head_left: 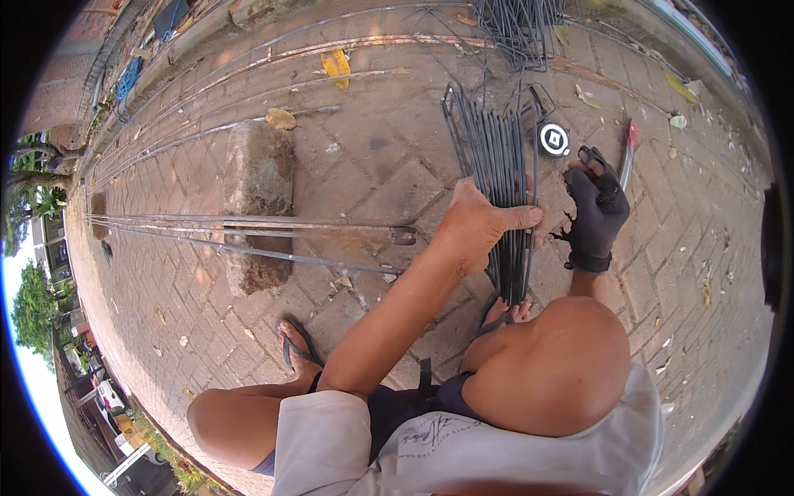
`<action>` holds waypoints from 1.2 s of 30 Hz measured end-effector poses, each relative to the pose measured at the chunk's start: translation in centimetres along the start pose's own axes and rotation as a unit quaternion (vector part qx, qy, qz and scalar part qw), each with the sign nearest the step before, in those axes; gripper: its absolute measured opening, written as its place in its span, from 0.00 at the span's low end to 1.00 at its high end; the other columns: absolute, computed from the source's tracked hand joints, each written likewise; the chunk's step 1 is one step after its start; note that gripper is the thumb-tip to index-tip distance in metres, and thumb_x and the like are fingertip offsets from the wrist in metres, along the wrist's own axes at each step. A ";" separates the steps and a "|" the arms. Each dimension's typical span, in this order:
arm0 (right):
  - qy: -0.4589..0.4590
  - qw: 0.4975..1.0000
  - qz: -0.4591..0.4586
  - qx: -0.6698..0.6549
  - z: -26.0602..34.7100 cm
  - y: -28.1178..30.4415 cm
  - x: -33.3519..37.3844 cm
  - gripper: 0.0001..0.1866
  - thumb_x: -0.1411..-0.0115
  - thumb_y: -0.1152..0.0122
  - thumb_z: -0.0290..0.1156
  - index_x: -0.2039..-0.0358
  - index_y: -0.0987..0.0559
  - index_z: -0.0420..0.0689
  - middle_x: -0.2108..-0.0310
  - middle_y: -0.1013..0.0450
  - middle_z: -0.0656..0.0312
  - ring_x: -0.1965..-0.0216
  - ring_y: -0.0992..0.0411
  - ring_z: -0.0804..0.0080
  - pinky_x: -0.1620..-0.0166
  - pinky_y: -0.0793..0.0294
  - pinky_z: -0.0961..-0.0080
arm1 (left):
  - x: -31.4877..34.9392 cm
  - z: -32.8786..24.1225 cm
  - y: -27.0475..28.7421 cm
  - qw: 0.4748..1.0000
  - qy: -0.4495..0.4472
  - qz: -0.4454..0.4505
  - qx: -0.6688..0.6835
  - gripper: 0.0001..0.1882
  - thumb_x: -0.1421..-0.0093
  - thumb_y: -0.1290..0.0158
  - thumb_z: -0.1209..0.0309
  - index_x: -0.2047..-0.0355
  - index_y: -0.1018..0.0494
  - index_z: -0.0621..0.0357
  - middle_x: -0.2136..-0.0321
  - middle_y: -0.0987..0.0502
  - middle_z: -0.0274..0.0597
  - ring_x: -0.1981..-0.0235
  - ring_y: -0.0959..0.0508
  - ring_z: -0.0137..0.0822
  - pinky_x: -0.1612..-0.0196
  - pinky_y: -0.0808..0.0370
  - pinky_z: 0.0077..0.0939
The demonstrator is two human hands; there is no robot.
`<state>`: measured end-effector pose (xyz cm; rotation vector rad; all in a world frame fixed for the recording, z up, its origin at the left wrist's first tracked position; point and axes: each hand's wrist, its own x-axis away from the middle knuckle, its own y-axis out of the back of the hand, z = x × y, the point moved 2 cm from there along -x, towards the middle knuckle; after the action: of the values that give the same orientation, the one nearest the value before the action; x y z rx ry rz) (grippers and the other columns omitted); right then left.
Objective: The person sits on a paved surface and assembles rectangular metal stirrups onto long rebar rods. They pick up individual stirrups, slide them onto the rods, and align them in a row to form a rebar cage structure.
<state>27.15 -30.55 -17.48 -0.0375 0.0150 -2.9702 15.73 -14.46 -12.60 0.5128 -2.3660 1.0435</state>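
My bare left hand (480, 219) is closed round a bundle of dark bent steel rebar stirrups (490, 140), thumb across the top. The bundle's near end reaches down to my right foot (499, 312). Just right of it is my right hand (594, 202), in a torn dark glove, apart from the stirrups. Its fingers are curled in, and whatever they may hold is hidden. A round black-and-white object (553, 140) lies between the stirrups and the gloved hand. Beyond that hand, a tool with a red end and a silver shaft (632, 136) rests on the paving.
A second heap of stirrups (517, 29) lies at the far side. Long steel bars (322, 224) cross a rough concrete block (259, 169) on the left. More thin rods run along the far kerb (207, 29). Dry leaves (337, 68) dot the brick paving.
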 end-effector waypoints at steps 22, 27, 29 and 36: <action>-0.282 0.932 0.223 -0.041 -4.2 -5.0 11.7 0.16 0.32 0.38 0.41 0.63 0.18 0.38 0.73 0.23 0.66 0.72 0.27 0.80 0.67 0.27 0.78 | 6.1 1.9 7.8 0.995 0.046 -0.074 -0.056 0.17 0.43 0.33 0.83 0.57 0.27 0.79 0.65 0.17 0.55 0.68 0.14 0.41 0.64 0.13 0.35; -0.112 0.989 0.086 -0.038 -3.0 -5.0 7.0 0.09 0.33 0.37 0.32 0.65 0.18 0.39 0.73 0.24 0.68 0.71 0.29 0.84 0.67 0.30 0.82 | 7.6 5.3 7.7 0.974 0.059 -0.113 -0.190 0.24 0.44 0.30 0.78 0.54 0.32 0.77 0.69 0.18 0.49 0.71 0.16 0.36 0.65 0.17 0.30; -0.029 0.994 0.048 -0.091 -1.6 -4.8 4.1 0.06 0.33 0.38 0.28 0.65 0.18 0.39 0.73 0.25 0.69 0.71 0.31 0.85 0.67 0.31 0.82 | 8.2 5.3 7.4 0.931 0.038 -0.119 -0.343 0.20 0.44 0.30 0.75 0.58 0.26 0.75 0.68 0.16 0.50 0.70 0.16 0.35 0.62 0.17 0.28; 0.042 0.981 0.179 0.062 -2.5 -6.3 -1.9 0.08 0.37 0.34 0.30 0.66 0.18 0.38 0.77 0.26 0.65 0.74 0.34 0.81 0.68 0.31 0.76 | 9.8 2.5 6.1 0.986 0.086 -0.034 -0.136 0.17 0.44 0.31 0.80 0.57 0.24 0.73 0.68 0.16 0.51 0.68 0.15 0.39 0.64 0.15 0.32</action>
<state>27.84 -23.96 -19.95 0.0960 -0.1377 -2.6036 3.95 -13.87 -11.84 0.3829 -2.2720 0.6899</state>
